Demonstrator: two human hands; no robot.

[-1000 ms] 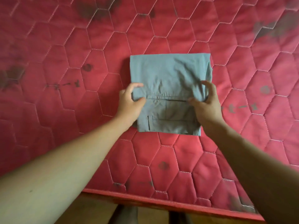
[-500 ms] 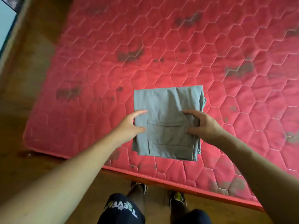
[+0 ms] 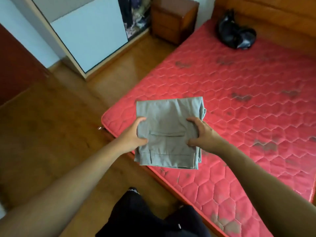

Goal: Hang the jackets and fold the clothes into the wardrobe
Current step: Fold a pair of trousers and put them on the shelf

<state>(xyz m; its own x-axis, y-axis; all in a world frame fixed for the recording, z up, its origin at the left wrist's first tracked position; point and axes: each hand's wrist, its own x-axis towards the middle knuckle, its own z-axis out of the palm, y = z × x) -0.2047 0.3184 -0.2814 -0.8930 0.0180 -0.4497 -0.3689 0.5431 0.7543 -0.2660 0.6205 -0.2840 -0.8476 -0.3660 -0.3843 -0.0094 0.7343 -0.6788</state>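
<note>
Both grips are closed on the folded grey trousers [image 3: 167, 124]: left hand [image 3: 135, 134] curls round the left edge, right hand [image 3: 203, 135] round the right. A couple of digits of each show on top; the rest are tucked under, out of sight. The bundle looks lifted, roughly level, over the corner of the red mattress [image 3: 239, 100] & the wood floor [image 3: 51, 125], resting on neither. My read: light, soft, floppy, not fragile, but the layers will prob. slide. The right-side folds poke out unevenly & the near edge sags. Best hold is mid-way down both sides w/ fingers flat beneath as a tray, kept level, no squeezing. Can't see the underside or how many folds there are. The wardrobe [image 3: 89, 36] is mostly pale door. Only a strip of dark hanging clothes [image 3: 135, 12] shows at its right, cut off by the top edge, w/ no shelf visible. The black bundle [image 3: 236, 35] at the far end of the mattress could be a jacket or a bag, can't tell.
</note>
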